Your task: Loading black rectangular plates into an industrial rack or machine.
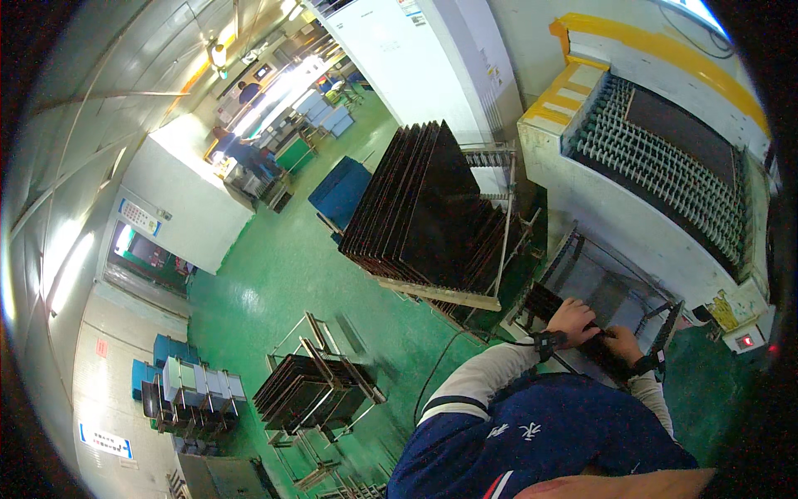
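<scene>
My left hand [572, 323] lies over a narrow row of dark boards [544, 302] in front of my body. Its fingers are bent and pressed together against them. My right hand [622, 344] is close beside it on the right, with its fingers curled down at the same dark boards. How many boards each hand grips cannot be told, because the hands cover them. Dark bands circle both wrists. Just beyond the hands stands a metal-framed rack [573, 241] with a grey inside surface.
Large dark panels [440, 216] stand upright in a rack ahead. A roller conveyor machine [657, 158], carrying a dark board [686, 137], is at the right. A smaller rack of dark panels [303, 391] stands on the green floor at the left. A thin cable [440, 359] hangs near my left arm.
</scene>
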`<state>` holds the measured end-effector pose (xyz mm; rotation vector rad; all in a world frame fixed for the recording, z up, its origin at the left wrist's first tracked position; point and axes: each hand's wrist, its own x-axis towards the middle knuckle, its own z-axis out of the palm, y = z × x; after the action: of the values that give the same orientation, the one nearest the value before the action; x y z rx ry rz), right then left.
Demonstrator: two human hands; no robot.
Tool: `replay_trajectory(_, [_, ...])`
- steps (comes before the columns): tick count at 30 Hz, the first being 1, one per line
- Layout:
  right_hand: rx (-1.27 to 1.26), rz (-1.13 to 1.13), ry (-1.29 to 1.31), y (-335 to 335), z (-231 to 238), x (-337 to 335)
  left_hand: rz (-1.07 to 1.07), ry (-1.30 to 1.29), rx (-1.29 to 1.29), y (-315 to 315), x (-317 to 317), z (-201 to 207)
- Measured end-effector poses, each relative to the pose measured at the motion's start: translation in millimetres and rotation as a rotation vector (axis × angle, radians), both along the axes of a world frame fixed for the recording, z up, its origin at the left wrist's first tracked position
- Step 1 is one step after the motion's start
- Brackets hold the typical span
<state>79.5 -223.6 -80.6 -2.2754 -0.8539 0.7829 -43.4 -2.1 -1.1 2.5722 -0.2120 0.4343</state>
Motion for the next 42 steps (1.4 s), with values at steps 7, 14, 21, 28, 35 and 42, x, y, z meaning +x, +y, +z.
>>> replay_trajectory(7, [0.062,-0.022,0.097,1.5,7.5,-5.4,-0.007,0.13,0.039,1.9,-1.0,1.3])
replay_trajectory(14, [0.127,-0.011,0.104,-2.4,8.4,-3.1,-0.019,0.064,0.012,0.3,1.1,7.7])
replay_trajectory(21, [0.09,-0.031,0.138,0.7,1.2,-0.7,-0.011,0.038,0.012,1.1,2.1,5.9])
replay_trajectory(28, [-0.001,-0.016,0.162,3.8,7.6,1.7,-0.003,0.066,0.007,1.6,2.4,5.8])
replay_trajectory(35, [-0.012,0.006,0.149,1.9,-0.8,5.3,-0.001,0.062,0.025,1.4,3.4,2.8])
replay_trajectory(42, [0.007,-0.011,0.163,10.0,32.0,-5.3,-0.001,0.061,-0.001,2.6,1.2,4.1])
